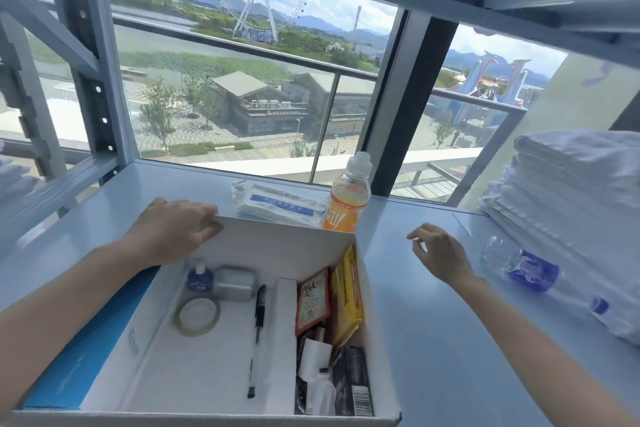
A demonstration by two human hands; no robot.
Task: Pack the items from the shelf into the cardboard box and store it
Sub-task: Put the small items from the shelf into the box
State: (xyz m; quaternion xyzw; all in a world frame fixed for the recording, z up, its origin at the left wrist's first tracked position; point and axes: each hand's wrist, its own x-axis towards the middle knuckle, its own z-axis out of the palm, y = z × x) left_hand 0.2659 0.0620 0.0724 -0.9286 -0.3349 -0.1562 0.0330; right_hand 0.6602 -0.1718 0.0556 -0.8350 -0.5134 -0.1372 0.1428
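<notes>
An open white cardboard box [277, 239] stands on the pale blue shelf [415, 322]. Inside lie a tape roll [197, 317], a black pen [257, 336], a small blue bottle [198, 279], a grey case [235, 282], a red card pack [313, 298], a yellow packet [347, 302] and dark packets. My left hand [173, 229] grips the box's far left corner. My right hand [440, 255] hovers right of the box, fingers loosely curled, holding nothing. Behind the box an orange drink bottle [348, 201] stands beside a flat white packet [280, 204].
A clear water bottle with a blue label [533, 270] lies on the shelf at the right, next to a stack of folded white towels [571, 198]. Grey shelf uprights [90, 55] rise at the left. A shelf board hangs overhead. A window is behind.
</notes>
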